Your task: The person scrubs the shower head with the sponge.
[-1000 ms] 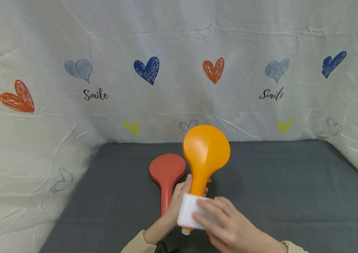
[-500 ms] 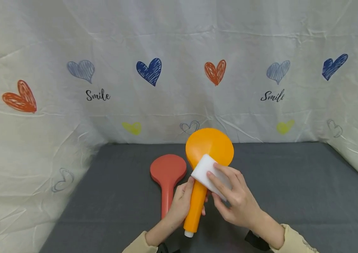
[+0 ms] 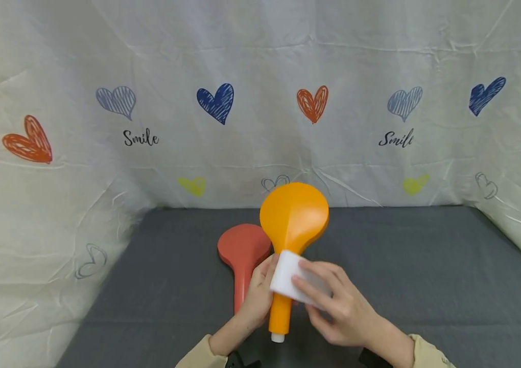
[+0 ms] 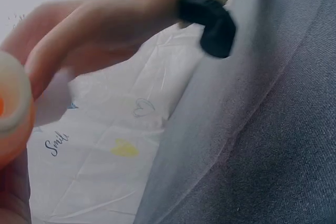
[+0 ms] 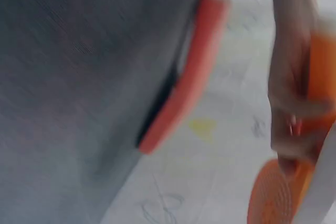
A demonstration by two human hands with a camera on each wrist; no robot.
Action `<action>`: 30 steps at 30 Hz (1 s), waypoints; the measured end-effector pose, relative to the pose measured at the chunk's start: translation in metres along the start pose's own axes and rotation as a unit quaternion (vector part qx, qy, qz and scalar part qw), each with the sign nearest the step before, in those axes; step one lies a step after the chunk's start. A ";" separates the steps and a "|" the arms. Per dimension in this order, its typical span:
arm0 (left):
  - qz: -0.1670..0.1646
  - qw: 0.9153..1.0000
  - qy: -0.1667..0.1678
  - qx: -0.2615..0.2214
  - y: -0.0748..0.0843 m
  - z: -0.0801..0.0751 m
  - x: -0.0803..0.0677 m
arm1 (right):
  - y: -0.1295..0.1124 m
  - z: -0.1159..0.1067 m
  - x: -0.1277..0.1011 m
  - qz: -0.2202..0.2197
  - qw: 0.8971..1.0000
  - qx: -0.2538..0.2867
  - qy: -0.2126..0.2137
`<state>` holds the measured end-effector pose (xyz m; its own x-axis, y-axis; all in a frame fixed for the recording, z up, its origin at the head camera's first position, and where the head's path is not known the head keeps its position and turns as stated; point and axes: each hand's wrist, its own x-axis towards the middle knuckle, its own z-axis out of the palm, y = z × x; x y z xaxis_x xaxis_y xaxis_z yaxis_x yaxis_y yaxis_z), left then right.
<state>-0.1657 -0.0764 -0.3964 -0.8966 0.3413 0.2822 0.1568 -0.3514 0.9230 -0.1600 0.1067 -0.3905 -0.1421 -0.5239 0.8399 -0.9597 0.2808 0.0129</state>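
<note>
An orange shower head (image 3: 293, 214) is raised above the table, its smooth back toward the head camera and its white-tipped handle end pointing down. My left hand (image 3: 258, 294) grips its handle; the fingers behind it are mostly hidden. In my right hand (image 3: 345, 306) is a white sponge (image 3: 287, 278), pinched and lying across the front of the handle. The right wrist view shows the perforated spray face (image 5: 270, 195) on the far side. The hollow handle end (image 4: 13, 98) fills the left edge of the left wrist view. A red shower head (image 3: 244, 248) lies on the table, left of the orange one.
Dark grey cloth (image 3: 403, 276) covers the table. A pale curtain (image 3: 260, 61) printed with hearts and "Smile" hangs behind and at both sides. Black bands are partly visible near both sleeves.
The sponge went up from the handle's lower end to the neck of the orange shower head, then back down to mid-handle. The shower head has shifted slightly left and turned more upright.
</note>
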 end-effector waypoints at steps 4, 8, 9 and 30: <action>-0.019 0.999 0.009 0.043 0.000 0.001 0.000 | 0.009 0.000 0.004 0.078 0.997 -0.008 0.018; -0.003 0.997 0.035 0.067 0.001 0.000 0.000 | -0.003 0.002 -0.002 0.050 0.998 0.032 0.007; 0.004 0.997 0.041 0.068 0.001 -0.001 0.000 | -0.007 0.001 -0.004 0.027 0.999 0.043 -0.003; 0.040 0.993 0.034 0.103 -0.001 0.002 0.001 | 0.014 0.002 0.005 0.065 0.996 -0.004 0.058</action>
<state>-0.1654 -0.0742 -0.3964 -0.9032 0.2567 0.3440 0.3028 -0.1868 0.9346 -0.1743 0.1067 -0.3870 -0.2363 -0.3864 0.8915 -0.9327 0.3474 -0.0966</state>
